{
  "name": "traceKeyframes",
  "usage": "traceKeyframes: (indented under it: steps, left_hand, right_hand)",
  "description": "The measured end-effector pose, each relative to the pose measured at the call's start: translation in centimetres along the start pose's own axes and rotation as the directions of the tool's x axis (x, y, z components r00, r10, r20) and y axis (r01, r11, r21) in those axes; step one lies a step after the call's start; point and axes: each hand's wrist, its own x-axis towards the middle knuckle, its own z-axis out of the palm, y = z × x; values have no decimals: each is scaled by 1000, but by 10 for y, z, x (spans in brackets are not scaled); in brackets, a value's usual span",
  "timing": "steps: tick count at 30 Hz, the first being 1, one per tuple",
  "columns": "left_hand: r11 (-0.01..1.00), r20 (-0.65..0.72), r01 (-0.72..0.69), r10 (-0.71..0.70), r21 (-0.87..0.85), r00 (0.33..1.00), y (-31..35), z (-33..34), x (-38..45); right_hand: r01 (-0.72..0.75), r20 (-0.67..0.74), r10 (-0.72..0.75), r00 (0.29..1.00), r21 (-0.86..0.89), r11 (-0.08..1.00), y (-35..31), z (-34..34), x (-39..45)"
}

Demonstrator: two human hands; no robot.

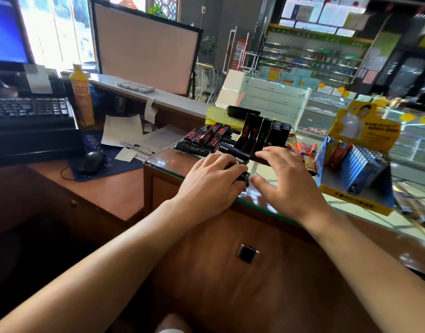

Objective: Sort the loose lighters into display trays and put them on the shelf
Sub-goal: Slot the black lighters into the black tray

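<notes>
Under curled left-hand fingers (pixel 233 170), a gripped black lighter (pixel 241 177); right hand (pixel 282 175) spread wide beside.

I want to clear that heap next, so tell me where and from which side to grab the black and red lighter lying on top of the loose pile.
Pinch the topmost lighter across its long narrow sides near mid-length, coming down from above. It lies flat and slanted on the loose pile, so its upper face is free, while neighbours crowd its ends. The open right hand is probably best placed to take it; the left hand already holds a dark lighter.
</notes>
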Motion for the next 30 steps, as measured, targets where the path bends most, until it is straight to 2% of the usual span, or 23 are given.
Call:
traceKeyframes:
  steps: [5, 7, 9, 12, 14, 18, 22, 27, 30]
  left_hand:
    - [997, 132, -40, 49, -66, 990, 20, 7, 21]
    - [995, 136, -37, 50, -94, 989, 16, 6, 24]
    - [997, 137, -44, 53, -67, 989, 12, 2, 24]
    - [999, 280, -50, 43, 18, 959, 7, -6, 18]
    - [993, 306, -96, 71, 66, 950, 7, -9, 12]
    - [972, 201, -188, 158, 138, 967, 7, -7, 0]
    - [954, 118, -273, 259, 127, 959, 5, -3, -5]
    - [942, 41, -334, 333, 15, 942, 1, -4, -10]
    - [942, 11, -325, 327, -89, 945, -2, -6, -11]
  right_hand:
    - [-40, -6, 40, 999, -18, 999, 18, -6, -13]
    - [-46, -12, 46, 999, -18, 999, 21, -7, -18]
    - [-48, -14, 48, 999, -10, 999, 23, -9, -23]
    - [-48, -25, 48, 999, 5, 999, 25, -10, -26]
    - [-42, -25, 42, 999, 3, 999, 26, -10, -29]
    - [-37, -15, 37, 999, 7, 999, 26, -11, -30]
    - [-38, -17, 38, 999, 16, 999, 26, -12, -31]
    - [-41, -13, 42, 999, 8, 999, 26, -12, -33]
    - [-46, -14, 46, 999, 4, 999, 25, -13, -34]
